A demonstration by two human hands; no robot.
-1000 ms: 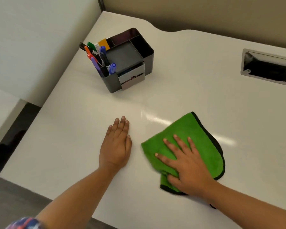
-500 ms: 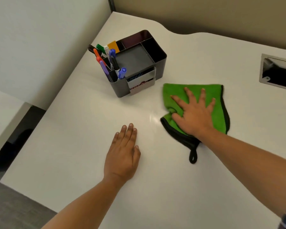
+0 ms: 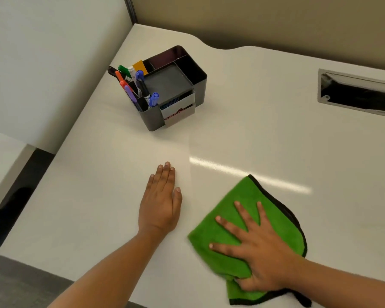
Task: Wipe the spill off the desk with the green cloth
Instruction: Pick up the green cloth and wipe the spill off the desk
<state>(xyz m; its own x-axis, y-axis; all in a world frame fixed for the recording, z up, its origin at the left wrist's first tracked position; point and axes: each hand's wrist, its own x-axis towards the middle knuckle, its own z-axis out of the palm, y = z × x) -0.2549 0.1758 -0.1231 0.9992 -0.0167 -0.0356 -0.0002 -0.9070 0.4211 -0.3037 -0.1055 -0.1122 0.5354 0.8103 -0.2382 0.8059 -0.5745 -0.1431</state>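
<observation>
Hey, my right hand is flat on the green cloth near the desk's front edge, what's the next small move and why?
Probably push the green cloth forward toward the desk organizer. The right hand presses it flat at the near edge of the desk, the left hand braces beside it, and the stretch ahead lies uncovered.

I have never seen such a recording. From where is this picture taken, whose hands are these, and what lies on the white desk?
There is no machine here. A person wears one wide-angle camera on the head, looking forward and down, so you see that person's own two bare arms. The left hand rests flat on the smooth white desk, holding nothing. The right hand, fingers spread, presses flat on a folded green cloth with black trim; it pins the cloth rather than grips it. Farther back stands a dark grey plastic desk organiser with coloured marker pens upright in its left compartments. At the right, a metal-framed cable opening is set into the desk. I see no clear puddle, only a bright light reflection.
</observation>
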